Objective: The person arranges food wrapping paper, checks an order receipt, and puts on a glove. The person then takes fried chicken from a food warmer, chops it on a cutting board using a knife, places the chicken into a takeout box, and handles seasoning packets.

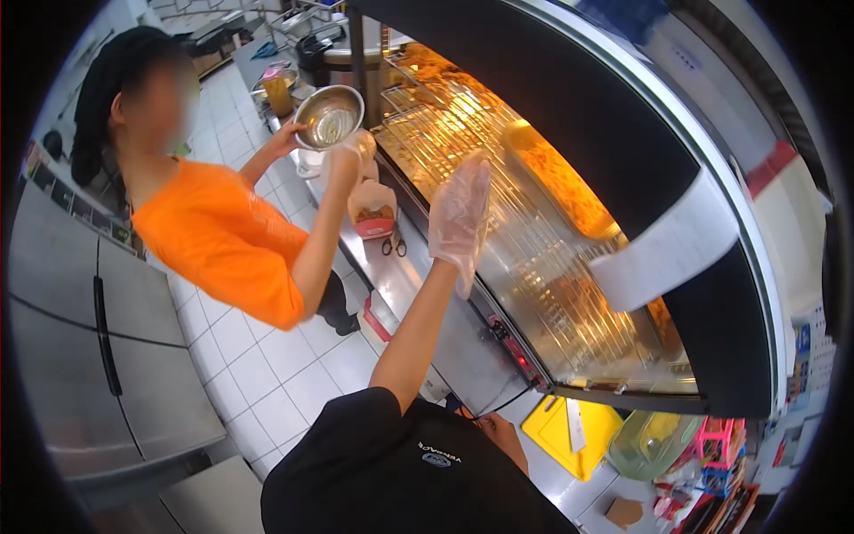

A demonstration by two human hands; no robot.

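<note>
My left hand [460, 214], in a clear plastic glove, reaches up in front of the lit food warmer [485, 289]. Its fingers are stretched out and nothing shows in them. Behind it, inside the warmer, are wire racks [578, 325] and a tray of orange-brown food [556, 178]. Low by my black shirt, my bare right hand [505, 439] has curled fingers; what they hold, if anything, is hidden. A red-and-white food box [374, 222] and scissors [393, 246] lie on the steel counter to the left of my gloved hand.
A co-worker in an orange shirt [222, 236] stands at the left, holding a metal bowl [331, 116]. White paper [672, 245] hangs on the warmer's front. A yellow cutting board [556, 436] with a knife [576, 425] and a green container [654, 445] sit at lower right.
</note>
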